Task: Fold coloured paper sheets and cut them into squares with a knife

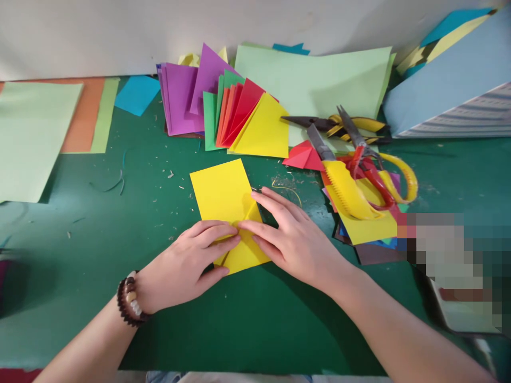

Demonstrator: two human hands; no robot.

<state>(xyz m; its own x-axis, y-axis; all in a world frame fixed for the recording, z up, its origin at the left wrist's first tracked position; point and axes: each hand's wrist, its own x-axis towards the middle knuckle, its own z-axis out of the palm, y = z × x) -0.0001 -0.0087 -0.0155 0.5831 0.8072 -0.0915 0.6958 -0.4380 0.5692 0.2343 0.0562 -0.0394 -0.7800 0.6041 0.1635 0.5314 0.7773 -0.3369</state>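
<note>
A sheet of yellow paper (pixel 221 194) lies folded on the green table mat (pixel 72 319), its lower part bent over under my hands. My left hand (pixel 187 255) presses on the paper from the lower left, with a beaded bracelet (pixel 130 300) on its wrist. From the right, my right hand (pixel 287 236) rests its fingertips on the same fold, nearly meeting the left fingertips. Part of the paper is hidden beneath both hands.
Behind the hands fans a row of folded coloured paper (pixel 235 109), with a red paper piece (pixel 303 157) beside it. Red-handled scissors (pixel 369 175) and dark-bladed scissors (pixel 331 125) lie on paper at right. Pale green sheets (pixel 32 138) lie at left.
</note>
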